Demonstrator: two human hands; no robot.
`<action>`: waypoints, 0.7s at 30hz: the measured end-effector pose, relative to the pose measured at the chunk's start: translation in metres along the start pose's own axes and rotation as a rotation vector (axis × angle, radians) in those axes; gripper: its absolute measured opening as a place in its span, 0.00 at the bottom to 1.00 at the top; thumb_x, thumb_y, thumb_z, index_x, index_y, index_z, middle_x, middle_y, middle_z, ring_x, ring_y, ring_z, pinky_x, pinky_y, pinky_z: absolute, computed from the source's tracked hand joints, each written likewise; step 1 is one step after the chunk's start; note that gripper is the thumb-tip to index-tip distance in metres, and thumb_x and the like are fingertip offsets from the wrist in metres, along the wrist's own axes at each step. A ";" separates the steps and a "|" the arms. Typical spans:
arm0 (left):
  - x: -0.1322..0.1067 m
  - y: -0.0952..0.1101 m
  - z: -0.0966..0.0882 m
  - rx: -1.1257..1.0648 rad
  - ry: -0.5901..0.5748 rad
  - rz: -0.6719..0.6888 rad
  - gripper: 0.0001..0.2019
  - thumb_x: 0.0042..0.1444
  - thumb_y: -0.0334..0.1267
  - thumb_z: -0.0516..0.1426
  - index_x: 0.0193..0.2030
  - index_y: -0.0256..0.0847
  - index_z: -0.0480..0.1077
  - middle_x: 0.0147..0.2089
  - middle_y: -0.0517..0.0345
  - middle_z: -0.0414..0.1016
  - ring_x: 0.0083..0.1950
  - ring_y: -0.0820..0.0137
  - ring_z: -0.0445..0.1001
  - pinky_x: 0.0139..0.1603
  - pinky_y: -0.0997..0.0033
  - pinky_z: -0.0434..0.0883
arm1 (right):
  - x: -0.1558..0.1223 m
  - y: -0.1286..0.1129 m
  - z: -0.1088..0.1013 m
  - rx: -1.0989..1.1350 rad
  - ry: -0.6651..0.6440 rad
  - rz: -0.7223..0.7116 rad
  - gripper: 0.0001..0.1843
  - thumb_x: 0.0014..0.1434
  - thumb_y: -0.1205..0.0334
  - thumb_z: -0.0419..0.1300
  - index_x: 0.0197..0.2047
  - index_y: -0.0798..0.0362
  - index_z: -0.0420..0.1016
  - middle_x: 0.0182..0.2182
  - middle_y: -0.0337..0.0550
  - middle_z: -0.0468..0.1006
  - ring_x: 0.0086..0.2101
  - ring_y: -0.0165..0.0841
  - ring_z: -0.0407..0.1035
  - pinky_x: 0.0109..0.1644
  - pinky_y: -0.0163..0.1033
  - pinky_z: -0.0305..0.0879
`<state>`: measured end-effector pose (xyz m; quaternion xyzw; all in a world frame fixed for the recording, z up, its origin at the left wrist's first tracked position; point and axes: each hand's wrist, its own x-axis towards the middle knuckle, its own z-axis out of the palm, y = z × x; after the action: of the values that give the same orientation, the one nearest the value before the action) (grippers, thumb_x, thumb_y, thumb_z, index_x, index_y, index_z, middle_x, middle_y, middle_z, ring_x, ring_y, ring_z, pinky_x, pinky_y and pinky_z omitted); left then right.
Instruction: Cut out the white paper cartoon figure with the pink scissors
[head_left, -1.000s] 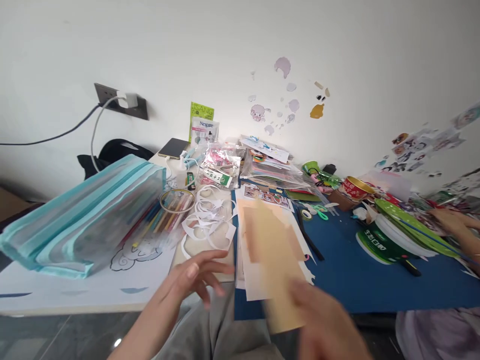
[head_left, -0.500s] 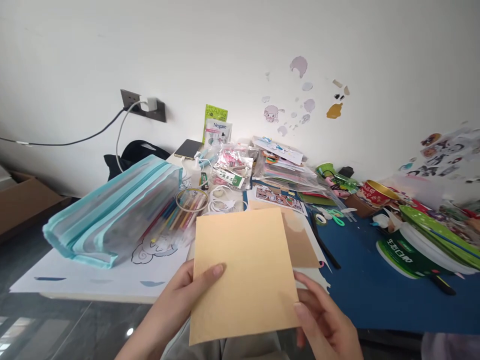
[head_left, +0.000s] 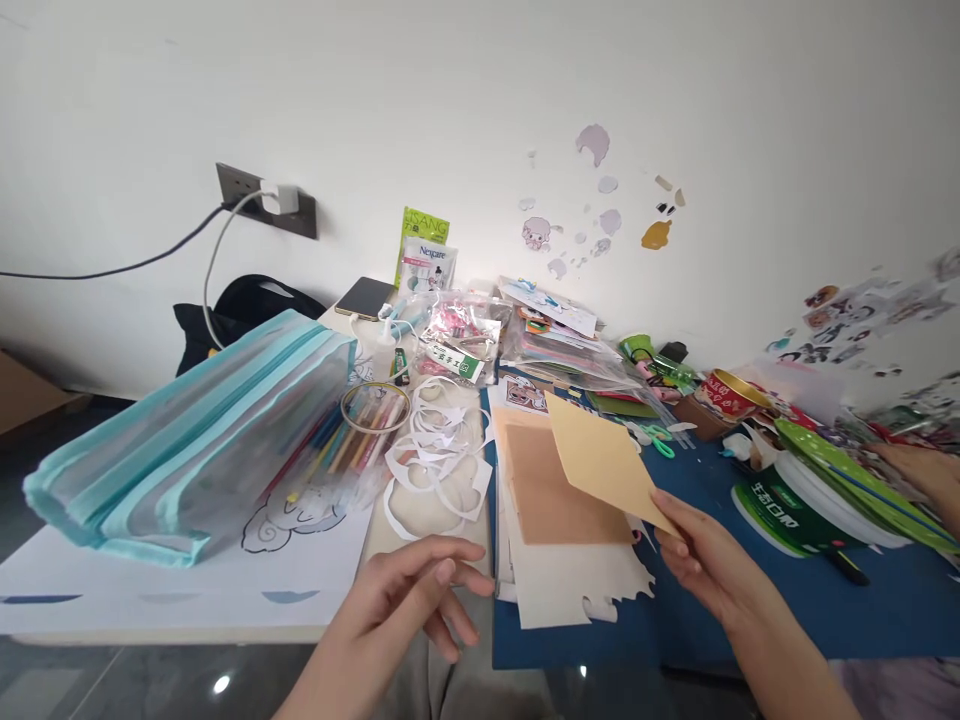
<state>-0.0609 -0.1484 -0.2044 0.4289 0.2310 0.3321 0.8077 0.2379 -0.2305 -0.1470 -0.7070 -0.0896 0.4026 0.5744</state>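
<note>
My right hand (head_left: 697,560) pinches the lower right corner of a tan sheet of paper (head_left: 604,455), which is tilted above the blue table mat. Beneath it lie a brown sheet (head_left: 559,490) and a cream sheet (head_left: 555,590) with a ragged cut edge. My left hand (head_left: 424,595) hangs in the air near the front edge of the table, fingers apart and nothing in them. Just beyond it lie white cut-out paper rings (head_left: 435,455).
On the left a turquoise mesh zip pouch (head_left: 187,440) sits beside coloured pencils (head_left: 360,440) and a tape ring (head_left: 375,408). Green scissors (head_left: 660,440), a red tin (head_left: 727,397) and a green-and-white tub (head_left: 795,510) stand right. Another person's hand (head_left: 922,475) shows at the far right.
My left hand has let go of the tan paper and moved off it. The right hand has carried the paper to the right and turned it. A co-worker's hand has appeared at the right edge.
</note>
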 end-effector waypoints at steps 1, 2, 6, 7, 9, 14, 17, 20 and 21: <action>-0.001 0.002 0.001 0.012 0.020 -0.005 0.20 0.55 0.55 0.62 0.42 0.40 0.80 0.37 0.50 0.83 0.26 0.71 0.78 0.25 0.79 0.74 | 0.008 -0.005 0.004 0.001 0.014 0.001 0.10 0.64 0.68 0.58 0.31 0.59 0.75 0.10 0.30 0.59 0.09 0.19 0.50 0.09 0.20 0.47; -0.002 0.003 0.002 0.024 0.039 -0.012 0.20 0.55 0.55 0.62 0.42 0.40 0.80 0.37 0.50 0.83 0.26 0.71 0.78 0.25 0.79 0.74 | 0.015 -0.010 0.009 0.003 0.026 -0.002 0.12 0.67 0.71 0.54 0.32 0.59 0.75 0.10 0.31 0.60 0.09 0.19 0.51 0.09 0.19 0.47; -0.003 0.008 0.002 0.062 -0.015 -0.033 0.23 0.55 0.58 0.60 0.44 0.40 0.78 0.42 0.49 0.82 0.29 0.70 0.79 0.27 0.76 0.75 | 0.043 -0.021 0.031 0.005 0.054 -0.003 0.14 0.70 0.71 0.52 0.31 0.58 0.71 0.15 0.29 0.63 0.11 0.19 0.53 0.10 0.21 0.49; -0.003 0.009 0.001 0.067 -0.025 -0.035 0.23 0.55 0.58 0.60 0.45 0.40 0.78 0.42 0.49 0.82 0.29 0.69 0.79 0.27 0.76 0.75 | 0.049 -0.023 0.034 0.005 0.058 0.000 0.13 0.70 0.71 0.53 0.32 0.58 0.70 0.17 0.28 0.63 0.12 0.18 0.54 0.10 0.21 0.50; -0.003 0.010 0.001 0.077 -0.006 -0.042 0.23 0.54 0.59 0.60 0.44 0.40 0.78 0.41 0.50 0.82 0.28 0.69 0.79 0.27 0.75 0.75 | 0.060 -0.028 0.040 0.010 0.057 0.001 0.11 0.69 0.69 0.56 0.32 0.58 0.69 0.20 0.28 0.65 0.14 0.18 0.55 0.12 0.22 0.52; -0.004 0.008 0.000 0.102 -0.021 -0.050 0.23 0.55 0.59 0.59 0.44 0.40 0.78 0.39 0.51 0.81 0.29 0.69 0.78 0.28 0.75 0.75 | 0.071 -0.034 0.047 0.001 0.015 -0.008 0.09 0.68 0.66 0.58 0.34 0.58 0.70 0.23 0.30 0.67 0.16 0.20 0.58 0.15 0.23 0.55; -0.003 0.005 -0.001 0.111 -0.039 -0.056 0.24 0.56 0.60 0.58 0.44 0.40 0.77 0.38 0.52 0.80 0.29 0.70 0.78 0.27 0.75 0.75 | 0.074 -0.033 0.051 -0.025 0.008 -0.013 0.08 0.68 0.66 0.58 0.35 0.58 0.70 0.24 0.30 0.67 0.16 0.20 0.58 0.15 0.23 0.54; -0.003 0.007 0.002 0.113 0.010 -0.072 0.25 0.53 0.62 0.59 0.41 0.40 0.77 0.36 0.53 0.79 0.27 0.71 0.77 0.26 0.76 0.74 | 0.075 -0.033 0.055 -0.058 0.001 -0.013 0.07 0.68 0.66 0.58 0.36 0.58 0.70 0.23 0.30 0.67 0.16 0.19 0.58 0.14 0.23 0.54; -0.003 0.009 0.004 0.111 0.033 -0.079 0.26 0.52 0.63 0.60 0.40 0.39 0.77 0.35 0.54 0.79 0.27 0.71 0.76 0.25 0.76 0.74 | 0.073 -0.034 0.056 -0.070 -0.004 -0.016 0.08 0.69 0.67 0.57 0.36 0.58 0.70 0.23 0.30 0.67 0.16 0.19 0.58 0.14 0.23 0.54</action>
<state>-0.0632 -0.1496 -0.1942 0.4582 0.2793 0.2938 0.7910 0.2598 -0.1347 -0.1524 -0.7250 -0.1105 0.3961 0.5525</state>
